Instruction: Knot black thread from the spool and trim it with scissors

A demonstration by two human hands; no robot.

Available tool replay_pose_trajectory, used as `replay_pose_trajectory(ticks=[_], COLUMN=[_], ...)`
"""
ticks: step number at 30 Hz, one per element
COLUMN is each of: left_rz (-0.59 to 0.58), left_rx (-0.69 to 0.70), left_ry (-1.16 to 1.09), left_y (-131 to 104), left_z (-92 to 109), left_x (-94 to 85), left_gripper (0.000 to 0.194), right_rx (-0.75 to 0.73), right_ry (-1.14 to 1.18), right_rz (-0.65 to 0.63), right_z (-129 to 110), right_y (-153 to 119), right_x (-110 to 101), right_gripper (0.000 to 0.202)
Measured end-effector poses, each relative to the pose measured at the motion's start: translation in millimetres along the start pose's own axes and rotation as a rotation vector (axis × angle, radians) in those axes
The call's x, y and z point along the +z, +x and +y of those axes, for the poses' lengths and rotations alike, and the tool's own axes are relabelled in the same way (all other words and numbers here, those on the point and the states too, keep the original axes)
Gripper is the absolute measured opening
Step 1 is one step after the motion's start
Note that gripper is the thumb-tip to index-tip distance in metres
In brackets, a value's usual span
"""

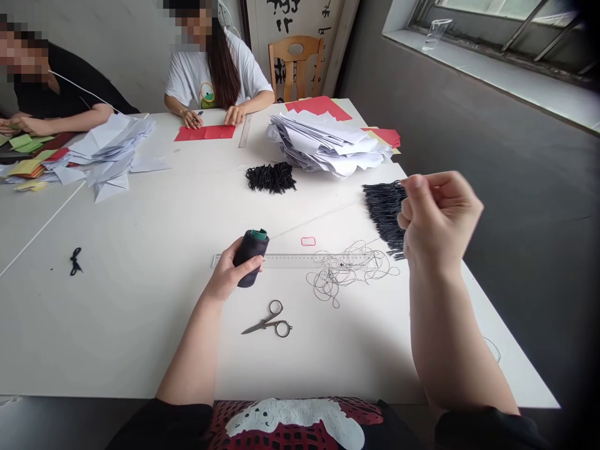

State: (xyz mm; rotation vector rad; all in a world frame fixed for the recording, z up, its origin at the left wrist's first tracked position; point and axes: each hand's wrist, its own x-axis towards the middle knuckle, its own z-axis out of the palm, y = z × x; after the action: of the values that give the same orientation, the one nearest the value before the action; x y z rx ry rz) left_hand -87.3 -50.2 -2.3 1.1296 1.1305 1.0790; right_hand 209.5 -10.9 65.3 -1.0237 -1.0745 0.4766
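Note:
Wrapped around a dark spool of thread [250,259] with a green core is my left hand [230,270], above the table. A thin thread [314,219] runs from the spool's top up toward my right hand [438,215]. That hand is raised on the right, its thumb and fingers pinched on the thread. Behind it lies a row of dark cords [385,209], partly hidden by the hand. A clear ruler [290,260] lies flat just behind the spool, with a loose tangle of thread [349,272] over its right end. Nearer me rest metal scissors [272,323], handles spread.
A bundle of black cords [270,177], a large paper stack [328,144] and a red outline shape [308,241] lie beyond. A small black cord knot [75,261] is at left. Two people sit across the table; one handles red paper [205,133]. A wall borders the right.

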Motion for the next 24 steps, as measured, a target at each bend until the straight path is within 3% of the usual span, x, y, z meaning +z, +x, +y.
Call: replay_pose_trajectory(ticks=[7,12,14,20,22,24], left_rz=[-0.091,-0.141,-0.068,0.403,0.494,0.522], left_rx=[0.048,-0.002,0.025,0.053,0.055,0.078], left_ry=[0.108,-0.248,-0.426,-0.652,-0.676,-0.662], left_y=[-3,-5,-4,6,8,9], left_z=[3,8,11,16,15,14], left_x=[2.9,-3.0,-5.8,-11.2,-11.5,-10.0], left_gripper=[0.030,0.048,0.052,0.041,0.041,0.043], right_rx=[-0.128,-0.110,-0.099,-0.174,-0.182,-0.185], right_ry=[0.067,0.038,0.046,0.094,0.044,-0.117], right_rz=[0.246,0.325,0.347,0.431,0.358,0.153], right_z=[-3,2,4,3,3,3], right_y=[6,10,11,12,11,6], right_x=[-1,-8,-10,-8,-7,-5], right_gripper=[0.022,0.021,0.021,0.020,0.026,0.039])
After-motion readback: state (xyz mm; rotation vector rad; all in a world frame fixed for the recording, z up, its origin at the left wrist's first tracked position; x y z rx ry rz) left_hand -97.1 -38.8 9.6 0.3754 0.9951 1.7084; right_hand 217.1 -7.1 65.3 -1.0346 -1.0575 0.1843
